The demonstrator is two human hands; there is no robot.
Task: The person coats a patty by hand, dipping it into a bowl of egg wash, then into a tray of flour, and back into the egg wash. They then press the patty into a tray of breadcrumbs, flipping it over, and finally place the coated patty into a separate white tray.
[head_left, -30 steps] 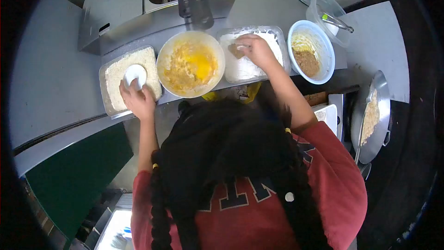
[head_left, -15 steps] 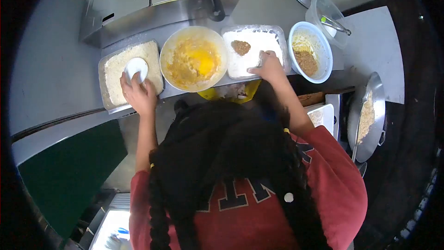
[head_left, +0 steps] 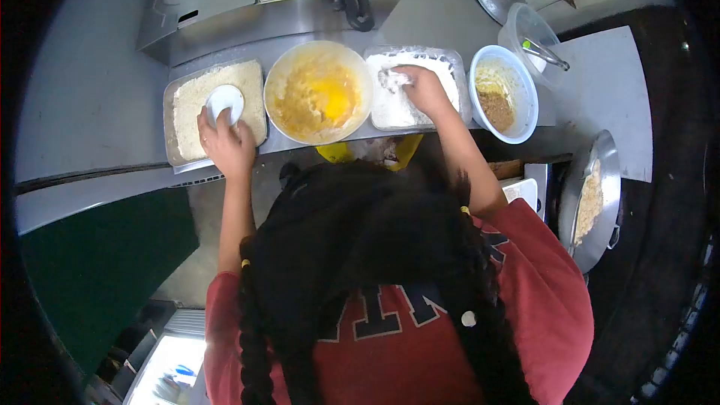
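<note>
- White powder (head_left: 390, 113) is filling a tray (head_left: 459, 67), a powdery lump (head_left: 392, 80) lying toward its far left.
- The right hand (head_left: 424, 91) is bending its fingers at the lump; whether they are gripping it, I cannot tell.
- The left hand (head_left: 226, 147), fingers slightly parted, is holding a white dish (head_left: 226, 94) in the crumb tray (head_left: 170, 118).
</note>
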